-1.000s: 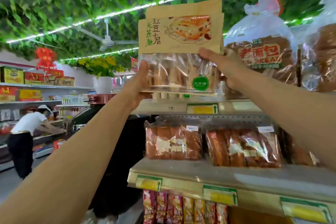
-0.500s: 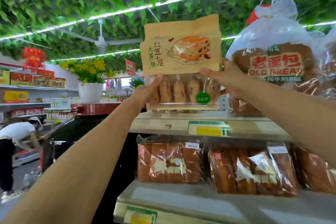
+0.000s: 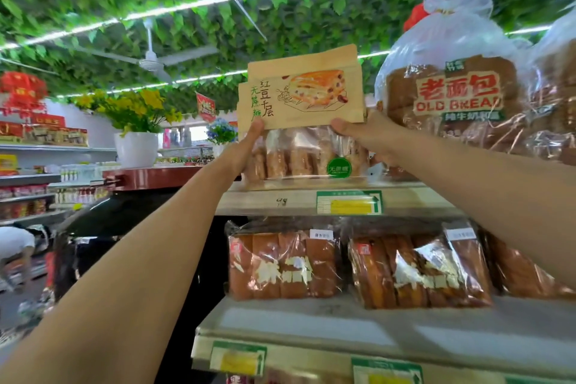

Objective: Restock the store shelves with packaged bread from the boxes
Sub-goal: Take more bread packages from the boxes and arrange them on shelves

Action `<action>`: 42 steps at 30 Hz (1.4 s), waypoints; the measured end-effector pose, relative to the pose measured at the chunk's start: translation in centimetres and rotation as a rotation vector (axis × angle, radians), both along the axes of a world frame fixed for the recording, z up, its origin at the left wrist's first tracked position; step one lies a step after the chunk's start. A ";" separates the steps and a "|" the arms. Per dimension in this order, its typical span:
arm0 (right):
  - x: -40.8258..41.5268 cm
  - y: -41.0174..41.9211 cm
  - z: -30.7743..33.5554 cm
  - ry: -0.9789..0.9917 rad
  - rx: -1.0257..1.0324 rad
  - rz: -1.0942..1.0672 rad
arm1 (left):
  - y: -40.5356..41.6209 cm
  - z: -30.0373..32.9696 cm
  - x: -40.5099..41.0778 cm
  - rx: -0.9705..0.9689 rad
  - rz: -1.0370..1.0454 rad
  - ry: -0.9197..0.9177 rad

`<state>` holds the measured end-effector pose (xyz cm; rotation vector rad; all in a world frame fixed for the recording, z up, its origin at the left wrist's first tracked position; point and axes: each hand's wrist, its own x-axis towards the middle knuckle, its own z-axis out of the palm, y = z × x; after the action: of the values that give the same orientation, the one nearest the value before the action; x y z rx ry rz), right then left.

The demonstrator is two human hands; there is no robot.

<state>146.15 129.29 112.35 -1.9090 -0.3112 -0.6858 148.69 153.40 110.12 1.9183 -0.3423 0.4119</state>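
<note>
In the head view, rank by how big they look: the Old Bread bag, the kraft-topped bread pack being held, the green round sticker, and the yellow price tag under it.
1. Old Bread bag, though it runs off frame
2. kraft-topped bread pack
3. yellow price tag
4. green round sticker

Top shelf (image 3: 280, 203): red bean bread pack (image 3: 300, 121) left of Old Bread bag (image 3: 452, 103).
Shelf below (image 3: 311, 318): two sliced loaf packs (image 3: 282, 265) side by side.
</note>
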 end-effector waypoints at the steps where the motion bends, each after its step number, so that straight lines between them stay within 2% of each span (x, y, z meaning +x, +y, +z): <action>1: 0.1 0.1 -0.1 -0.008 0.004 0.005 | 0.0 0.0 0.1 -0.005 -0.008 0.000; 7: 0.2 0.4 -0.3 0.015 0.046 -0.039 | 0.0 -0.3 1.0 -0.056 0.043 0.006; 12: -1.4 0.7 -1.2 0.009 -0.031 -0.094 | -0.7 -0.8 1.0 -0.244 0.145 -0.145; 16: -4.7 1.3 -2.7 -0.089 -0.115 -0.189 | -1.1 -2.1 -1.0 -0.388 0.233 -0.322; 20: -6.9 1.7 -5.6 -0.319 -0.079 -0.310 | -2.2 -5.1 -4.3 -0.446 0.170 -0.446; 23: -8.0 1.7 -8.4 -0.462 -0.091 -0.321 | -3.5 -7.3 -7.2 -0.592 0.017 -0.301; 26: -9.8 0.8 -10.3 -0.457 -0.143 -0.295 | -5.2 -9.2 -9.5 -0.717 -0.178 -0.083; 32: -13.8 -3.5 -13.5 -0.429 -0.222 -0.240 | -9.2 -13.4 -12.0 -0.769 -0.244 0.042; 37: -18.1 -9.5 -17.0 -0.368 -0.333 -0.249 | -15.5 -17.1 -15.9 -0.634 -0.332 0.169; 42: -23.2 -17.4 -20.0 -0.232 -0.349 -0.331 | -24.6 -19.8 -20.2 -0.538 -0.452 0.274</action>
<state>122.95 111.89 92.34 -2.2418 -0.2751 -1.1392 128.50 128.80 90.33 1.2988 -0.4205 -0.0630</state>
